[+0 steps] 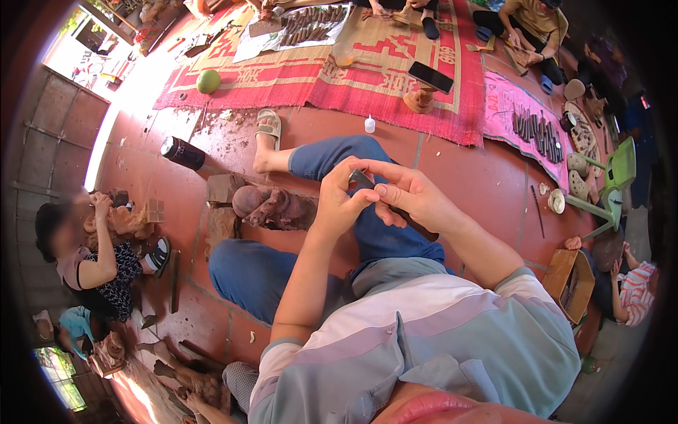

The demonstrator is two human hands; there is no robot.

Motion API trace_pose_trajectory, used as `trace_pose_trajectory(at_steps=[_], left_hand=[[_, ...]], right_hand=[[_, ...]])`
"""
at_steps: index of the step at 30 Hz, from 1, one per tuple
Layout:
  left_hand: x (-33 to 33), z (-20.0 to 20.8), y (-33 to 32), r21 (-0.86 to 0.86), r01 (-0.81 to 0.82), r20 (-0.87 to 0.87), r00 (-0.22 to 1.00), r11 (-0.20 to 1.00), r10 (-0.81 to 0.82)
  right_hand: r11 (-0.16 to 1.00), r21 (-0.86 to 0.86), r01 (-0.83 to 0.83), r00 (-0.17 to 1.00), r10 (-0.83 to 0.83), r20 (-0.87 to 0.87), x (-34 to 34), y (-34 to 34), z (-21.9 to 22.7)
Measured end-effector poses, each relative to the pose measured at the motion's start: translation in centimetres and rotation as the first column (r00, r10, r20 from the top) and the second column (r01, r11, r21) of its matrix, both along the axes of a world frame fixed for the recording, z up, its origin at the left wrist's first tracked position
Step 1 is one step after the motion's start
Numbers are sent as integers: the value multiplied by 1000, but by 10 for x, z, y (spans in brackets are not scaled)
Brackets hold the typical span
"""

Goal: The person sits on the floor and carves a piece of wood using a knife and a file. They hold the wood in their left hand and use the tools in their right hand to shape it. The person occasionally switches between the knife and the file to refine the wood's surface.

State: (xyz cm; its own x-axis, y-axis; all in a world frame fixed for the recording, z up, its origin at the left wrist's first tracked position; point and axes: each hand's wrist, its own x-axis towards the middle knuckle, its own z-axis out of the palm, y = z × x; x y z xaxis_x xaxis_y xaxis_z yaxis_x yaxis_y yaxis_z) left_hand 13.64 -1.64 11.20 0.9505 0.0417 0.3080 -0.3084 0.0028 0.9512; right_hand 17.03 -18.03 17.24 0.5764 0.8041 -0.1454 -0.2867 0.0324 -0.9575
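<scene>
Head view: left fingers (363, 200) and right fingers (390, 193) pinch a dark tool (417, 223).

Woven, letter-like marks are observed on the red-and-tan mat (455, 106) and printed characters on the pink cloth (505, 95); none is clearly legible.

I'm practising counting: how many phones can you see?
1: the black phone, on a brown stand on the red mat. Others may be hidden.
</scene>
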Motion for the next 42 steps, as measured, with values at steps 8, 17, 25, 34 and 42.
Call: trace_pose_trajectory(at_steps=[8,17,25,34,42], left_hand=[[1,5,1,168,-43,102,994,985,26],[-3,9,-6,144,-273,300,928,951,221],[-6,5,-9,221,-420,416,857,880,305],[-7,19,-15,25,-184,41,982,983,183],[-5,32,-4,92,-134,65,990,987,128]], right_hand=[[1000,27,13,998,-12,-59,-5,-2,-1],[1000,21,7,1000,-8,10,-13,5,0],[997,65,49,999,-49,-2,-25,6,-6],[941,232,246,930,-161,-330,-3,-6,-14],[902,273,335,942,-313,-123,7,-6,-9]])
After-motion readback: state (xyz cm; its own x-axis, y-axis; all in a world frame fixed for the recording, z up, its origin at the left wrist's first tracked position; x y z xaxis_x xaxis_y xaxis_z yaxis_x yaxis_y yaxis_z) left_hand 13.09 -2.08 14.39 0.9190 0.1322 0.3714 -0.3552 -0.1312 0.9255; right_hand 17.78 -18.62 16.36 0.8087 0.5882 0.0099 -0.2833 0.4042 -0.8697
